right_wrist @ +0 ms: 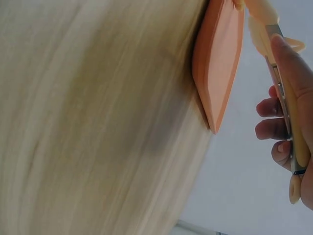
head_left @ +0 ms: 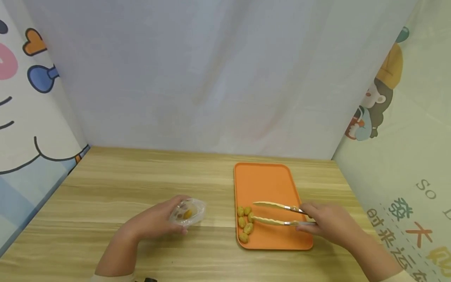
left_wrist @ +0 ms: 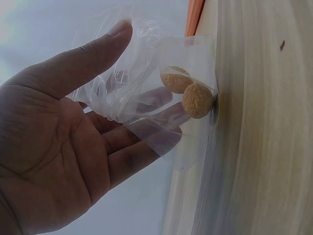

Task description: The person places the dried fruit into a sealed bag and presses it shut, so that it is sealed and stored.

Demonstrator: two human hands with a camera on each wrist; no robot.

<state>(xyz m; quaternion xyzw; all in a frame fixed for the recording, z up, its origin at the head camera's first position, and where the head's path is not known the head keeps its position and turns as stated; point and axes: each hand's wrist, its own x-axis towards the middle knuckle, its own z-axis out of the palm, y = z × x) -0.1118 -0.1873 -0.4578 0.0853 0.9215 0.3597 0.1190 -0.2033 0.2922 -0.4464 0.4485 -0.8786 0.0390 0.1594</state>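
Note:
In the head view my left hand (head_left: 158,223) holds a clear plastic bag (head_left: 198,211) upright, thumb on the near side and fingers round the far side. Two wrinkled, yellow-brown round pieces (left_wrist: 197,100), like preserved fruit, lie at the bottom of the bag in the left wrist view. My right hand (head_left: 331,223) grips a pair of tongs (head_left: 269,204) with cream tips and metal handles. The tong arms are spread apart over an orange tray (head_left: 264,182), with nothing between them. Several similar pieces (head_left: 248,228) lie in the tray's near left corner, one right at the lower tong tip.
The tray lies on a wood-grain table (head_left: 158,168), to the right of the bag. A pale curtain (head_left: 211,78) hangs behind the table's back edge. Printed cloths with cartoon figures hang at the left and right. A small dark object (head_left: 150,280) shows at the front edge.

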